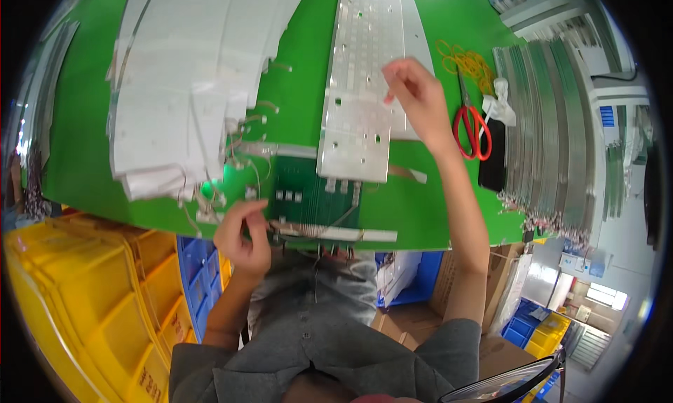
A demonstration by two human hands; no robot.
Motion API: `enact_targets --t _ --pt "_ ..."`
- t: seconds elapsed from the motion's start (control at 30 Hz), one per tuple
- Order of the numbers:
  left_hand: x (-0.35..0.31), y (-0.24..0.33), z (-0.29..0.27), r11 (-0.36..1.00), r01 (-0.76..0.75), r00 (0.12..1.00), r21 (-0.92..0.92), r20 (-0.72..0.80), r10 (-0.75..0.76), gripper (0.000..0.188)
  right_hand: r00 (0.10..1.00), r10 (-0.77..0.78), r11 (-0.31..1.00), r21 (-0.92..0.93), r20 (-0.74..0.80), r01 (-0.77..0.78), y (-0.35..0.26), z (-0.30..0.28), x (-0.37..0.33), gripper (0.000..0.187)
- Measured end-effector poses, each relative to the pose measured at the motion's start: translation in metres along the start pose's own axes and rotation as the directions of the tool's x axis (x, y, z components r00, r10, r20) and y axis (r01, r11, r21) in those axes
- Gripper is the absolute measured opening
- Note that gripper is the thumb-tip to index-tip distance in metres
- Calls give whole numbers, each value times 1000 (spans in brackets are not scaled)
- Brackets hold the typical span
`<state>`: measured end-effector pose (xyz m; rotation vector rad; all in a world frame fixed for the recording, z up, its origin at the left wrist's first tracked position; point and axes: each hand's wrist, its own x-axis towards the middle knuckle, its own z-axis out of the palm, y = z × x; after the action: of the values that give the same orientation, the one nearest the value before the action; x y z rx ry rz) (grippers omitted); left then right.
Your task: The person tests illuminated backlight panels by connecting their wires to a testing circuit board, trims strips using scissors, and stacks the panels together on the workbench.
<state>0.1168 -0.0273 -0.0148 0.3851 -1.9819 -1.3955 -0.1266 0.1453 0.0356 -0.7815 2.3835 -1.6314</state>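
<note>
My left hand (242, 239) hovers at the table's near edge, loosely curled, with thumb and index finger apart and nothing visible in it. It is beside the left side of a green circuit board (298, 186) with small white connectors and a cable bundle (301, 230) along its near edge. A pale metal panel (359, 87) with rows of small cutouts lies partly over the board's far part. Above the right side of this panel is my right hand (418, 101), bent at the fingers, with a gap between thumb and index finger. Nothing shows between them.
White panels with wire leads are stacked (182, 87) at the left. Right of the metal panel lie red-handled scissors (472, 132), yellow bands (466, 63) and a black object (493, 154). A thick stack of grey-green panels (554, 130) stands beyond. Yellow bins (91, 291) are at lower left.
</note>
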Motion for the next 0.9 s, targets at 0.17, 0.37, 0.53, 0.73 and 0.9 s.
enact_targets --t 0.17,0.37,0.53,0.73,0.9 --pt "1 2 -1 994 95 994 -48 55 -92 12 996 31 988 -151 -85 -43 -13 2 -92 7" --pt "0 -7 -1 989 53 998 -141 51 -46 12 986 -168 951 -267 -11 159 -24 14 -136 18" --pt "-1 -7 0 983 62 997 -174 47 -54 11 973 -191 951 -269 -126 152 -16 29 -147 15" --pt "-1 -5 1 987 50 998 -152 47 -43 10 907 -66 994 -107 -416 23 11 25 -156 9" --pt "-1 -7 0 988 50 998 -145 43 -44 10 909 8 996 -80 -417 -46 10 28 -156 8"
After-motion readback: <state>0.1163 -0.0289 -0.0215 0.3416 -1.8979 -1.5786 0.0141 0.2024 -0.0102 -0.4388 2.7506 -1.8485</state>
